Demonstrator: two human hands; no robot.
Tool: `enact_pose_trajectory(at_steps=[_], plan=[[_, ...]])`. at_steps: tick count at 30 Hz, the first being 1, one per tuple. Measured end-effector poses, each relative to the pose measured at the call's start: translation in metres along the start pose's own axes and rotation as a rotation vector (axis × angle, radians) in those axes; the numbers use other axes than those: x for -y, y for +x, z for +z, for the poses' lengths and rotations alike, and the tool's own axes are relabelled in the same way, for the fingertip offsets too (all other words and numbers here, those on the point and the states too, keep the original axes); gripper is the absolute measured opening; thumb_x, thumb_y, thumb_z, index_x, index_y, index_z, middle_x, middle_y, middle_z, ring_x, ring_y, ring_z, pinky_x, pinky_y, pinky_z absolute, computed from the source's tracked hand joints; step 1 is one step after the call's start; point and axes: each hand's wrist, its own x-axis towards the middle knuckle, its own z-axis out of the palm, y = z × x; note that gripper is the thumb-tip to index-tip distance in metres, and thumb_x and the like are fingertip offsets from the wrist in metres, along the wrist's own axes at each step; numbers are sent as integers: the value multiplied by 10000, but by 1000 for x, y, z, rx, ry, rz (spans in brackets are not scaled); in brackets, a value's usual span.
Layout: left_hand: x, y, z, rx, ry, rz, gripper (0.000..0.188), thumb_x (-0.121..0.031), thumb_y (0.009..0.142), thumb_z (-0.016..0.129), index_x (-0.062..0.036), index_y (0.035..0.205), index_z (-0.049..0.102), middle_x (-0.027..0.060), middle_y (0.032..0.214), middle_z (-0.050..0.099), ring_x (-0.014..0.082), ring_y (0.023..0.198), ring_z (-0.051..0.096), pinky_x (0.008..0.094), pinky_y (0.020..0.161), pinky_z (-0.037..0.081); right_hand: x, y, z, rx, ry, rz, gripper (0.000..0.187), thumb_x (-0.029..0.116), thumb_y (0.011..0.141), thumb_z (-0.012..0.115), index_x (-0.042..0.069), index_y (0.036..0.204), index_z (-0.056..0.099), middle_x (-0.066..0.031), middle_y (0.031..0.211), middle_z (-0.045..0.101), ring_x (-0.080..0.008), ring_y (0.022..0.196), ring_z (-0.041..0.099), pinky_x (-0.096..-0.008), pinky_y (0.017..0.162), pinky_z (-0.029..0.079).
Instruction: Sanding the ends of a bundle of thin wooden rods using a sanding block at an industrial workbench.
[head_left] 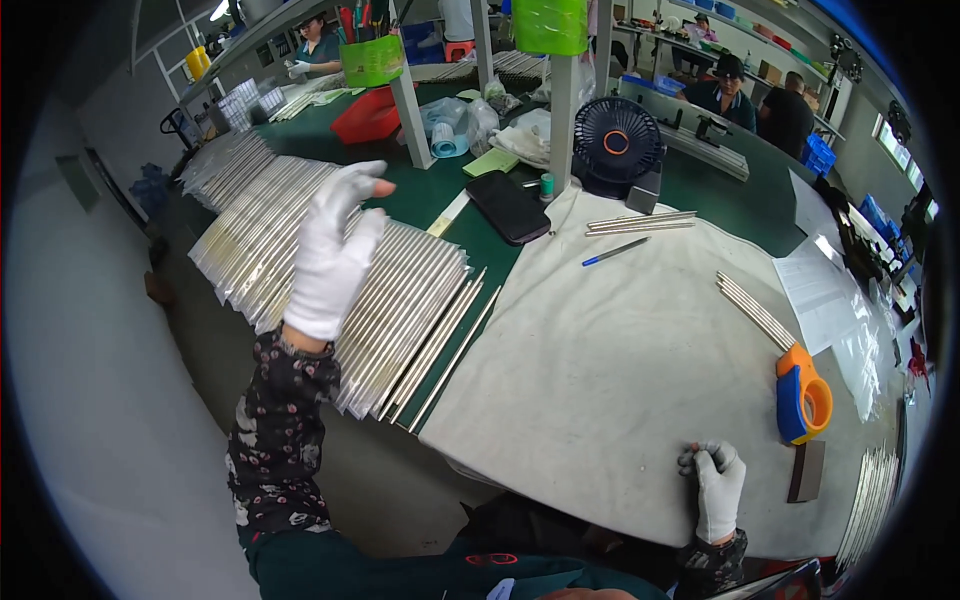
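Note:
My left hand (pixel 335 255), in a white glove with a bare fingertip, is raised over a wide row of thin metal rods (pixel 400 285) in clear plastic sleeves. Its fingers are stretched and apart, with nothing seen between them. At the row's right end lie a few loose rods (pixel 455 360) without sleeves. Over the pale cloth (pixel 570 400) at the lower right is my right hand (pixel 718 485), also gloved. Its fingers are curled together, and whatever they may hold is too small to tell. Beside it are a brown block (pixel 806 471) and an orange-and-blue tape dispenser (pixel 803 397).
Short rods (pixel 640 224), a blue pen (pixel 615 252) and more rods (pixel 755 310) lie on the cloth. Behind are a black fan (pixel 618 145), a black pouch (pixel 508 207), shelf posts (pixel 563 130) and a red bin (pixel 366 117). Other people work farther back. Rods (pixel 868 505) lie at the right edge.

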Motion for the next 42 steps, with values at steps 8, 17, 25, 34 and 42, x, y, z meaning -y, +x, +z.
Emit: enact_pose_trajectory(at_steps=[8,17,25,34,42], plan=[[39,65,82,591,670,41,308,-91,853,507,-135,1126,641,151,921,643,331,856,618,408,755,496,-15,-5,-9,-14,-94,-15,93,-81,823,490,-63,815,581,-103,760,618,-148,631,601,-252,580,491],[57,77,154,1077,852,-181,574,-88,865,432,-342,1381,431,204,920,648,309,763,655,380,697,516,-7,-14,-19,28,-167,43,81,8,863,583,-45,884,641,-134,803,666,-152,685,615,-249,647,499],[49,80,172,1205,828,-262,642,-50,842,439,-318,1421,365,161,960,658,328,822,666,423,678,513,-20,-14,-24,40,-108,-3,98,23,860,592,-47,916,633,-137,829,662,-158,694,614,-252,632,498],[62,83,166,1124,781,-329,582,-151,883,431,-321,1432,340,177,901,652,314,770,647,403,707,502,-10,-16,-25,114,-221,-75,154,109,891,574,-19,945,640,-122,856,664,-164,742,618,-265,676,500],[74,111,135,933,943,-462,604,-94,856,441,-302,1418,369,141,1167,614,305,1006,635,409,820,518,-11,3,-18,118,-188,11,178,135,893,566,-15,957,639,-119,859,658,-159,753,607,-272,688,495]])
